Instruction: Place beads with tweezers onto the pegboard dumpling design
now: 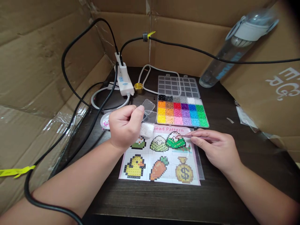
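Note:
Tweezers (199, 137) are pinched in my right hand (217, 148), their tips on a green and white bead figure (175, 140) at the top right of the printed bead pattern sheet (150, 170). A clear pegboard (199, 162) lies over the sheet's right part. My left hand (127, 126) is closed in a fist above the sheet's upper left corner; what it holds, if anything, is hidden. Just beside it stands a small clear box of white beads (147, 130), its lid open. To its left is a round white dish (105, 121) with pink beads.
Behind the sheet sits a bead case (182, 111) with many colours, its clear lid (178, 86) open. A power strip (124, 79), black cables (64, 62), a gold cup (138, 88) and a water bottle (236, 47) stand near the cardboard walls (182, 34).

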The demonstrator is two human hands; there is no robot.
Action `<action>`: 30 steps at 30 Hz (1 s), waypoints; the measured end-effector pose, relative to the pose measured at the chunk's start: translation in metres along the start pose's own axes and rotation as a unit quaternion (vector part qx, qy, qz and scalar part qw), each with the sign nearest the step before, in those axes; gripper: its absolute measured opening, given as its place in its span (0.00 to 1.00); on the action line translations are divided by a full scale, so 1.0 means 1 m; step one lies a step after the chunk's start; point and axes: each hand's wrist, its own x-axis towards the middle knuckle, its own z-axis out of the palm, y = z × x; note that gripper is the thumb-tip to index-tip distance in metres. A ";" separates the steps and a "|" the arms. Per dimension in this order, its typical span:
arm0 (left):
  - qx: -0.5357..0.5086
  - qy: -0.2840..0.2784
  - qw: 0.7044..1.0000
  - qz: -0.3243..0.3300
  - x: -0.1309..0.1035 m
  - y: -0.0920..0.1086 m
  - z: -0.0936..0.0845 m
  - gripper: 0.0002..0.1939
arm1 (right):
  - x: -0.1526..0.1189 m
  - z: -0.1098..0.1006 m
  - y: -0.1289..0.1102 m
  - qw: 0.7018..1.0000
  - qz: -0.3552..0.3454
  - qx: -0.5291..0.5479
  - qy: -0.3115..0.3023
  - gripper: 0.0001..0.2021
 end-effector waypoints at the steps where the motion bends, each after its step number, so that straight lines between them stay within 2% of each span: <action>1: 0.002 0.003 1.000 -0.004 0.000 0.000 0.000 0.24 | 0.000 -0.001 0.001 1.000 -0.003 -0.002 0.008 0.03; 5: 0.008 0.008 1.000 -0.019 -0.001 0.001 -0.001 0.24 | -0.001 -0.003 0.002 0.998 -0.018 -0.017 0.057 0.04; 9: 0.016 0.004 1.000 -0.022 -0.001 0.001 -0.002 0.24 | 0.000 -0.003 -0.017 0.994 -0.042 -0.053 0.081 0.06; 13: 0.011 0.013 1.000 -0.009 0.000 0.004 -0.003 0.24 | 0.006 0.006 -0.048 0.992 -0.086 -0.077 0.053 0.06; 17: -0.010 0.004 1.000 0.004 -0.002 0.004 -0.002 0.26 | 0.015 0.030 -0.067 0.989 -0.131 -0.064 -0.007 0.06; 21: -0.022 0.011 1.000 -0.001 -0.003 0.002 -0.002 0.27 | 0.018 0.058 -0.065 0.982 -0.175 -0.062 -0.029 0.06; 24: -0.021 0.014 1.000 0.001 -0.002 0.001 -0.002 0.27 | 0.016 0.070 -0.058 0.979 -0.192 -0.056 -0.027 0.08; 30: -0.015 0.011 1.000 0.006 -0.002 0.003 -0.002 0.26 | 0.011 0.071 -0.052 0.990 -0.127 -0.063 0.022 0.07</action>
